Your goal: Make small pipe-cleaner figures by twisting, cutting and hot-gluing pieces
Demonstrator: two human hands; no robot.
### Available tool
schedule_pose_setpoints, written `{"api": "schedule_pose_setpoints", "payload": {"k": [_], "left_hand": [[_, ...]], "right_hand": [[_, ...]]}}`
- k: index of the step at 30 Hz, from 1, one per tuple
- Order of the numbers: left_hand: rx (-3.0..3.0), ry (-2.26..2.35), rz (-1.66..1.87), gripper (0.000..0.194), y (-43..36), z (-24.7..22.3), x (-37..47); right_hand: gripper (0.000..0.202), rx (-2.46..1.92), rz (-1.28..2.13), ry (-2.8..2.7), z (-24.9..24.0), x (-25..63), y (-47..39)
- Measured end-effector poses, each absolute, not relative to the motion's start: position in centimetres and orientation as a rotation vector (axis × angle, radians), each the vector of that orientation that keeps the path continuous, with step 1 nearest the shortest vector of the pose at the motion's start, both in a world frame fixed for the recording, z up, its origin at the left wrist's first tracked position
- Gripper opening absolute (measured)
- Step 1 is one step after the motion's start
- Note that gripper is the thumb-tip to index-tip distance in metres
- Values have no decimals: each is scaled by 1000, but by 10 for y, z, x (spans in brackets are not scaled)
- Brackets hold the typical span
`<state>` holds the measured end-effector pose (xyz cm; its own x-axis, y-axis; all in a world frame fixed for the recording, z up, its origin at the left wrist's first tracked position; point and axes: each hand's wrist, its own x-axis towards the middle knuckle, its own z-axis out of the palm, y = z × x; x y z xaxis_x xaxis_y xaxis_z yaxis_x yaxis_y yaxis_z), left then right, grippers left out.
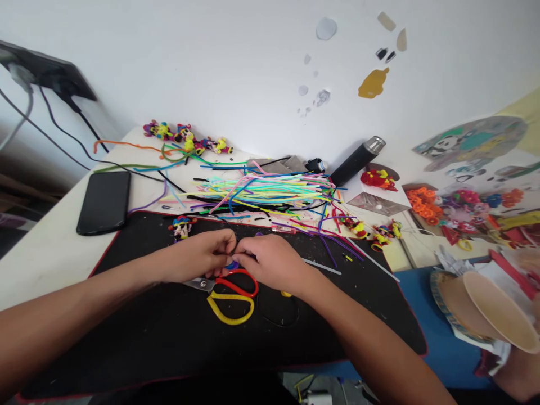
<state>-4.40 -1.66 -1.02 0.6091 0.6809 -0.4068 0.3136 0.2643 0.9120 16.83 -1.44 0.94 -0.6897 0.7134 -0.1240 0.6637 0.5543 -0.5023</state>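
My left hand (206,254) and my right hand (270,260) meet over the black mat (169,332), fingertips pinched together around a small blue and purple piece (232,264). Most of that piece is hidden by the fingers. Just below the hands lie scissors (231,322) with one red and one yellow handle, their blades pointing left. Behind my left hand a small colourful figure (182,228) rests on the mat.
Pipe cleaners (265,191) lie in a wide pile behind the mat. A phone (104,202) is at the left, a black flask (358,160) leans by the wall, and more figures (189,138) lie at the back left. Bowls (498,309) stand at the right.
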Motion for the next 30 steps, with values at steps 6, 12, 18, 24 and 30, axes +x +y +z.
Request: {"api": "schedule_pose_setpoints", "payload": {"k": [6, 12, 18, 24, 30], "left_hand": [[1266, 940, 335, 23, -12, -23, -44], [1249, 964, 372, 21, -9, -31, -44], [1241, 1013, 461, 27, -4, -31, -46], [1152, 1025, 560, 31, -5, -25, -43], [874, 984, 718, 36, -14, -14, -32]], "right_hand": [[21, -1304, 710, -2728, 15, 166, -24], [23, -1355, 674, -2754, 17, 164, -32], [21, -1370, 698, -2659, 9, 167, -39], [16, -1388, 810, -2390, -9, 171, -46], [16, -1385, 1084, -1924, -27, 174, -50]]}}
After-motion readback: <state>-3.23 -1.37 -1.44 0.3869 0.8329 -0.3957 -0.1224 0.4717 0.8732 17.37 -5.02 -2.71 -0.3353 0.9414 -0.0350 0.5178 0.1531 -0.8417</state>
